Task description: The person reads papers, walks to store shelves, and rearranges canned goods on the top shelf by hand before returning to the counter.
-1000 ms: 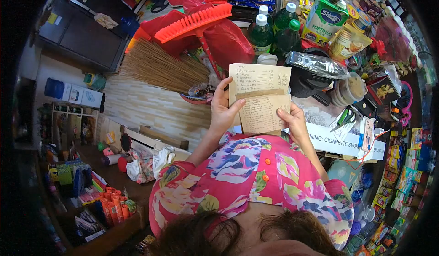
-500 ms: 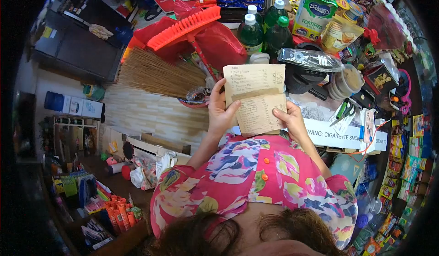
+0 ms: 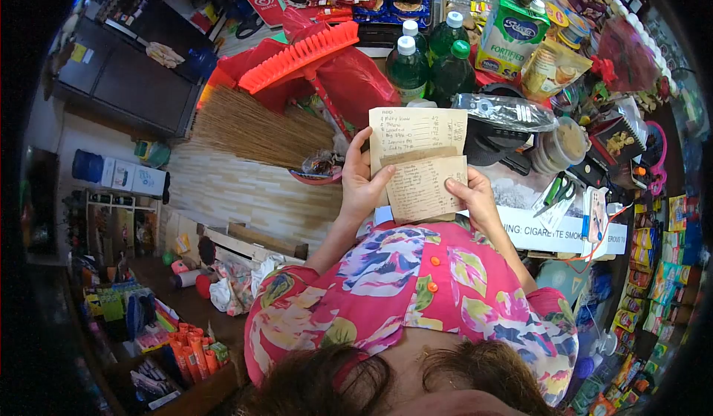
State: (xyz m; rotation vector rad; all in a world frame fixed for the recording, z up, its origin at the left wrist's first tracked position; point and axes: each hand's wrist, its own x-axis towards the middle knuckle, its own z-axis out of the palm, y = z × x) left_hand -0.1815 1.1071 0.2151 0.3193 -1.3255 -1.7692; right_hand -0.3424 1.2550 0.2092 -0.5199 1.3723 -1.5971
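Two overlapping pieces of paper with handwritten lists are held up in front of my chest. The upper handwritten list starts with "ADD" and has a column of figures at its right. Over its lower part lies a second, browner handwritten list. My left hand grips the left edges, thumb on the front. My right hand pinches the lower list at its right edge, thumb on the front, other fingers behind. Just beyond the papers stand several green bottles.
A broom and a red brush stand at the left above a tiled floor. On the counter are a milk carton, a plastic-wrapped remote, a clear tub and scissors. Sachets hang at the right.
The papers and both hands have shifted very slightly to the right in view. The grip of both hands looks the same.
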